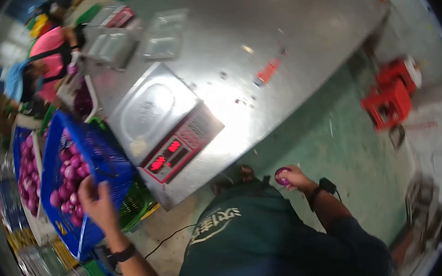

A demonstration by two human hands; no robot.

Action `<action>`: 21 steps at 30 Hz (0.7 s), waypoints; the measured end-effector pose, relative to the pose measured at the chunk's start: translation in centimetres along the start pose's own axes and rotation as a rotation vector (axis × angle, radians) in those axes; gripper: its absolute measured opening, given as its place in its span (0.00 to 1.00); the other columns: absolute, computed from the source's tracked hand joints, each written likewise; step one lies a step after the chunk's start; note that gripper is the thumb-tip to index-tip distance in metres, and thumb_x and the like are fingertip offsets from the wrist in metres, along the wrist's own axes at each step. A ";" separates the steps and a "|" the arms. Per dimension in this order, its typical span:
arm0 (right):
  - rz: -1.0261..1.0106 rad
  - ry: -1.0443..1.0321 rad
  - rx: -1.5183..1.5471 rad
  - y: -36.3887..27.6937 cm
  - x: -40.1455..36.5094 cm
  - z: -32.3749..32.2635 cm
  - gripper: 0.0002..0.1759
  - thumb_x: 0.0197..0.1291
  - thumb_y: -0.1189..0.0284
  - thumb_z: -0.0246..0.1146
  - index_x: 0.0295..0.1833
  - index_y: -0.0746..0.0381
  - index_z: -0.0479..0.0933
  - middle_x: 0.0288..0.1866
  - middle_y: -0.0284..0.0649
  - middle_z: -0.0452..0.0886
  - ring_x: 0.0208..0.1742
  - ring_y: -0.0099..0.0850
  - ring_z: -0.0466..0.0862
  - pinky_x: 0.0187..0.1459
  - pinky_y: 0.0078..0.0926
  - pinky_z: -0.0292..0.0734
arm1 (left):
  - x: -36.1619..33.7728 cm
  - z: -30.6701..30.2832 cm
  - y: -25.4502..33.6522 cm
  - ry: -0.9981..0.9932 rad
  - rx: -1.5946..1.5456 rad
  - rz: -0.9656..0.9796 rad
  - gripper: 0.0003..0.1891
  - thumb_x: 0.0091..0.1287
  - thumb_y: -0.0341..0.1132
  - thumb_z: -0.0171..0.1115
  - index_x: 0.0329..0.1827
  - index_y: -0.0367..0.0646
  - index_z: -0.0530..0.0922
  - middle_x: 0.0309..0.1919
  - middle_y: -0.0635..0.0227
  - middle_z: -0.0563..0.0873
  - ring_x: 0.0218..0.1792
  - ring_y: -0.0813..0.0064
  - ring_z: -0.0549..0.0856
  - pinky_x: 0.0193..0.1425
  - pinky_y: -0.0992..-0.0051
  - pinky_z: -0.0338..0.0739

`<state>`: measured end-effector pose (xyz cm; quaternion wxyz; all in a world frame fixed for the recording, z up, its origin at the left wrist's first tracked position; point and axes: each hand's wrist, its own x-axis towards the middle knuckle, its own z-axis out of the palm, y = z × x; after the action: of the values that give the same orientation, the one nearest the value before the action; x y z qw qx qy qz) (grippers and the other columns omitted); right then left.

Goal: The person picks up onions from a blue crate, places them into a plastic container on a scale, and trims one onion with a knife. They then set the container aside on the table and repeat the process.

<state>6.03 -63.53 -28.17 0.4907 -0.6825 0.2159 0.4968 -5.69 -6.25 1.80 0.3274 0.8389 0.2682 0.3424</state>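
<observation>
My right hand (293,178) is closed around a red onion (282,175), held out over the floor to the right of my apron. On the other side, my left hand (100,204) reaches to the near side of a blue basket (110,157). Its thumb and fingers look apart, with nothing seen between them. Inside the basket lie many purple-skinned red onions (70,172), close to my left fingertips. A digital scale (148,110) with a bare metal pan and lit red digits stands on the steel table (211,47), right of the basket.
Clear plastic trays (164,36) and an orange-red tool (268,72) lie on the table. A co-worker in pink (49,45) bends over a white crate (92,95). More onions (29,174) fill a container at left. Red stools (389,101) stand at right; a cable (169,237) crosses the floor.
</observation>
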 end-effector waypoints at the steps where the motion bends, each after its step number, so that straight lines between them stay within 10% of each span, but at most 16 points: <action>1: 0.087 0.126 -0.012 2.1 -0.4 -0.8 0.35 0.48 0.54 0.80 0.58 0.63 0.80 0.39 0.41 0.86 0.26 0.31 0.83 0.23 0.31 0.79 | 1.1 -2.3 -2.9 0.027 0.065 -0.037 0.18 0.70 0.27 0.71 0.63 0.41 0.82 0.51 0.70 0.87 0.48 0.76 0.83 0.58 0.75 0.78; 5: 0.295 0.330 0.014 6.6 -1.9 -1.6 0.22 0.48 0.57 0.78 0.41 0.63 0.85 0.33 0.41 0.85 0.29 0.31 0.85 0.29 0.36 0.83 | 3.8 -7.5 -9.9 0.038 0.586 -0.165 0.16 0.77 0.40 0.64 0.60 0.41 0.85 0.51 0.62 0.90 0.50 0.68 0.88 0.60 0.69 0.79; 8: 0.211 0.251 -0.051 10.5 5.9 -0.4 0.33 0.51 0.61 0.79 0.61 0.62 0.79 0.44 0.44 0.86 0.36 0.33 0.87 0.30 0.35 0.84 | 4.1 -8.0 -14.1 -0.015 0.918 -0.199 0.23 0.80 0.52 0.52 0.59 0.45 0.87 0.51 0.58 0.92 0.50 0.57 0.89 0.59 0.62 0.79; 13: -0.252 0.190 0.327 -5.8 6.3 7.4 0.38 0.58 0.68 0.76 0.73 0.60 0.70 0.64 0.43 0.82 0.55 0.35 0.87 0.41 0.34 0.87 | 3.6 -8.8 -15.2 -0.129 1.165 -0.068 0.23 0.76 0.56 0.49 0.55 0.56 0.90 0.47 0.56 0.92 0.50 0.47 0.89 0.55 0.53 0.79; 15: -0.311 0.012 0.371 -9.3 6.4 9.1 0.39 0.60 0.72 0.73 0.75 0.61 0.66 0.67 0.44 0.81 0.59 0.36 0.85 0.46 0.36 0.88 | 3.8 -7.6 -12.2 -0.062 0.885 -0.371 0.27 0.74 0.61 0.49 0.56 0.56 0.89 0.48 0.52 0.91 0.52 0.45 0.89 0.56 0.50 0.79; 18: -0.181 -0.079 0.008 -8.0 9.6 8.5 0.16 0.61 0.75 0.71 0.53 0.70 0.79 0.27 0.41 0.82 0.19 0.28 0.78 0.18 0.31 0.69 | 3.7 -6.6 -9.1 -0.090 0.866 -0.438 0.28 0.76 0.61 0.46 0.54 0.53 0.89 0.46 0.49 0.91 0.51 0.42 0.88 0.55 0.49 0.79; 21: -0.226 0.089 -0.370 -5.6 9.9 8.0 0.18 0.61 0.70 0.74 0.52 0.69 0.82 0.31 0.39 0.85 0.26 0.29 0.84 0.25 0.30 0.76 | 4.0 -7.3 -7.3 -0.226 0.824 -0.401 0.31 0.79 0.61 0.42 0.52 0.48 0.89 0.45 0.48 0.90 0.50 0.42 0.88 0.56 0.49 0.79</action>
<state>10.77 -52.18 -34.69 0.3998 -0.8020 0.0646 0.4390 -10.37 3.84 2.08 0.0538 0.8626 0.5012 0.0441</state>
